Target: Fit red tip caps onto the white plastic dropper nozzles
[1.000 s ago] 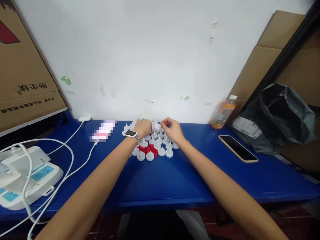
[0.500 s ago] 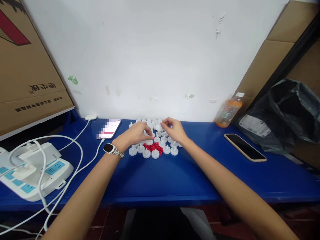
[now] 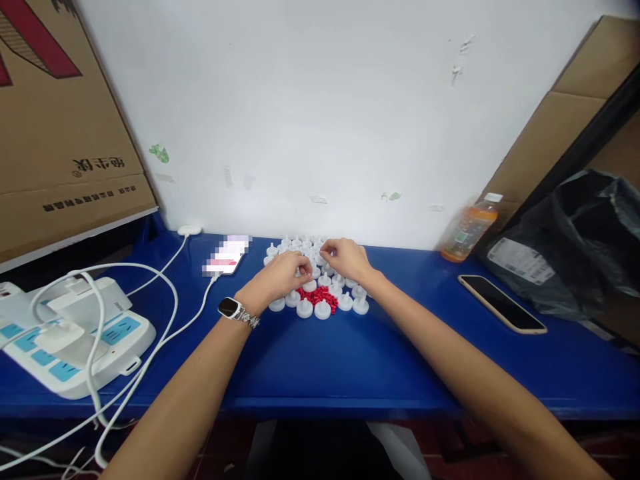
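White plastic caps [image 3: 323, 309] with narrow nozzle tips stand in a cluster on the blue table. A small heap of red pieces [image 3: 320, 297] lies among them. My left hand [image 3: 281, 275], a watch on its wrist, hovers at the left of the cluster. Its thumb and fingers are pinched together just above one white cap; what lies between them is too small to make out. On the far right side of the cluster, my right hand [image 3: 347, 259] is also closed in a pinch beside the caps, its fingertips' contents hidden.
A power strip [image 3: 75, 350] with looped white cables covers the left side, near a charging phone [image 3: 230, 257]. On the right are another phone [image 3: 501, 304], an orange drink bottle [image 3: 470, 230] and a dark plastic bag [image 3: 560, 233]. A white wall [image 3: 310, 120] closes the back.
The whole view has shifted, so everything appears slightly further right. My right fingers have drawn slightly nearer to the left hand; the left hand stays pinched over the same cap.
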A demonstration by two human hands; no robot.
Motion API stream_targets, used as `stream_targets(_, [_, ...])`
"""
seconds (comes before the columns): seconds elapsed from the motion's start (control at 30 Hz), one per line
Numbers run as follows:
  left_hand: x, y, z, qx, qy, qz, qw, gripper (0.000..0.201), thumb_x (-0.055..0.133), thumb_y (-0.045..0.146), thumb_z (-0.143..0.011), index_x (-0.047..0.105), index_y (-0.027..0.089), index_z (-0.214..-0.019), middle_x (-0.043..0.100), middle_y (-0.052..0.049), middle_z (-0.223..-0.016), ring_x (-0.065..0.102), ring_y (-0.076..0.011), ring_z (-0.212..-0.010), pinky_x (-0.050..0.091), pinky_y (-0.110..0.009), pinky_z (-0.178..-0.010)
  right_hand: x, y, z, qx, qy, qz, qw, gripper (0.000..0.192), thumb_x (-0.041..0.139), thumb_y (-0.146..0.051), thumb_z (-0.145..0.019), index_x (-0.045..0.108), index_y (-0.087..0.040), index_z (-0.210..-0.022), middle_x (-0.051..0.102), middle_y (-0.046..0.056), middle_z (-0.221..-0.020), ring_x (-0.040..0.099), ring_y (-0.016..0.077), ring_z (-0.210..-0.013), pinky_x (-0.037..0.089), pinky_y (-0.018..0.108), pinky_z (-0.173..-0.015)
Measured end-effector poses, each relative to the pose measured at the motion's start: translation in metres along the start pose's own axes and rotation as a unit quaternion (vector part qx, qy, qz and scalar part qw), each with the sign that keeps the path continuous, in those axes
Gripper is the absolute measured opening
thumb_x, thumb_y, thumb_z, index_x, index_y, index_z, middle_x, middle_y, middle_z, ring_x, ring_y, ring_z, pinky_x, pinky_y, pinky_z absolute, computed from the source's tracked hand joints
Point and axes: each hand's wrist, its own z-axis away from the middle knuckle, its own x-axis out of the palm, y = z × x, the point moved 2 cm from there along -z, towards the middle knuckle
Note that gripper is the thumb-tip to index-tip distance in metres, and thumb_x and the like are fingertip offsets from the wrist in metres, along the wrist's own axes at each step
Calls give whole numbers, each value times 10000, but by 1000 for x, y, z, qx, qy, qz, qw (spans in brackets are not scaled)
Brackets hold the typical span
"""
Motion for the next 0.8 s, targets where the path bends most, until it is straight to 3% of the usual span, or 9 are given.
stream_targets(0.4, [-2, 8, -1, 5, 44, -23, 999, 134, 605, 287, -885, 710, 204, -869, 702, -42, -906, 615, -213, -872, 447, -340, -791, 3, 1, -10, 9, -20, 19, 1000, 159, 591, -325, -869, 734, -255, -865, 750, 36, -886, 658, 208, -821, 415, 290, -693])
stream_targets(0.63, [-1, 12, -3, 17, 59, -27, 998, 207, 575, 352, -918, 713, 201, -883, 685, -48, -913, 602, -208, -879, 433, -336, -786, -3, 4, -6, 10, -32, 52, 998, 169, 619, -368, -860, 735, -250, -825, 746, 49, -861, 657, 216, -811, 410, 293, -684])
stream_targets(0.8, [-8, 5, 0, -13, 83, -18, 996, 199, 586, 371, -911, 708, 215, -900, 692, -42, -939, 606, -211, -895, 435, -337, -770, -10, 1, -2, -19, -47, 48, 998, 135, 644, -326, -833, 736, -251, -769, 745, 40, -835, 653, 212, -797, 397, 290, -667])
